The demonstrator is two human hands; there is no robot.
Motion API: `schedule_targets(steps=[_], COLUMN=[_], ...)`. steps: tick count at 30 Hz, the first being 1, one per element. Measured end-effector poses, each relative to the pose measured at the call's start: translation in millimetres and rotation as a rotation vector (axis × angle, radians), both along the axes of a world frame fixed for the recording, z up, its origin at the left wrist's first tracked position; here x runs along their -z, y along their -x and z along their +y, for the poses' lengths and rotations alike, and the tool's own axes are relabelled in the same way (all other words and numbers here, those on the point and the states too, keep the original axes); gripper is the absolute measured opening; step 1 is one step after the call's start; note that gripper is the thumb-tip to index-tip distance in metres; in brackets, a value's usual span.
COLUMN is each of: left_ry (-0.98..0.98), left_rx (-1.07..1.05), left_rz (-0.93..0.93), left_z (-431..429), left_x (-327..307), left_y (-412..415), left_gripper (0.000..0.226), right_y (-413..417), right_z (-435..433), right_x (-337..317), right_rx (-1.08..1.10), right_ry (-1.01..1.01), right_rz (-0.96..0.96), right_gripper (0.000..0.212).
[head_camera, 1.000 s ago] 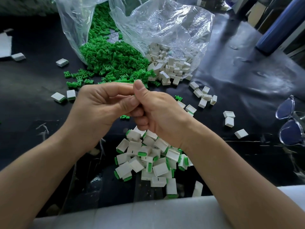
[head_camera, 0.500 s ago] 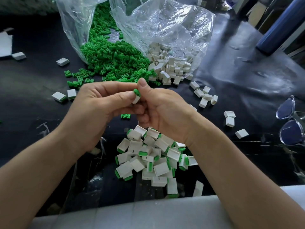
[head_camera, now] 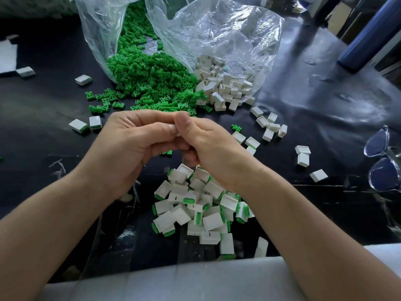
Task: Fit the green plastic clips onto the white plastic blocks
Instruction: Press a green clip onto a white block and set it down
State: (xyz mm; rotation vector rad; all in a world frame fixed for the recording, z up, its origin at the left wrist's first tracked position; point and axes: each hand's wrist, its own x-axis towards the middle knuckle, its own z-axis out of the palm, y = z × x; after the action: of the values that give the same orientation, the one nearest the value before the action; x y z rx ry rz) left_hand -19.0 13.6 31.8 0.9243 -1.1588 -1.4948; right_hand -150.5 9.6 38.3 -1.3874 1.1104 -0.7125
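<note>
Two hands meet above the dark worktop: the left hand and right hand pinch one white block between curled fingers, and only a sliver of it shows. Directly below lies a pile of fitted blocks. Beyond the hands, loose green clips and bare blocks spill from clear bags.

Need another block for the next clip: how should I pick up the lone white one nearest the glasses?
Come from above and pinch the white block across two opposite side walls. It lies flat on the black table, turned cornerwise to you, apart from the other blocks, so either pair of sides looks reachable.
</note>
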Motion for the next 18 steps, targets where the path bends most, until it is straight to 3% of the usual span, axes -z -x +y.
schedule_targets(steps=[10, 18], left_ry=[-0.027, -0.043], left_rx=[-0.063, -0.074], left_rz=[0.049, 0.069], left_z=[0.8, -0.2], left_x=[2.8, 5.2], left_y=[5.4, 4.5], left_gripper=[0.021, 0.015], right_y=[-5.0, -7.0], right_z=[0.4, 0.8], right_x=[2.0, 4.3], right_rx=[0.058, 0.095], right_ry=[0.106, 0.123], right_rz=[0.155, 0.121], right_gripper=[0.042, 0.033])
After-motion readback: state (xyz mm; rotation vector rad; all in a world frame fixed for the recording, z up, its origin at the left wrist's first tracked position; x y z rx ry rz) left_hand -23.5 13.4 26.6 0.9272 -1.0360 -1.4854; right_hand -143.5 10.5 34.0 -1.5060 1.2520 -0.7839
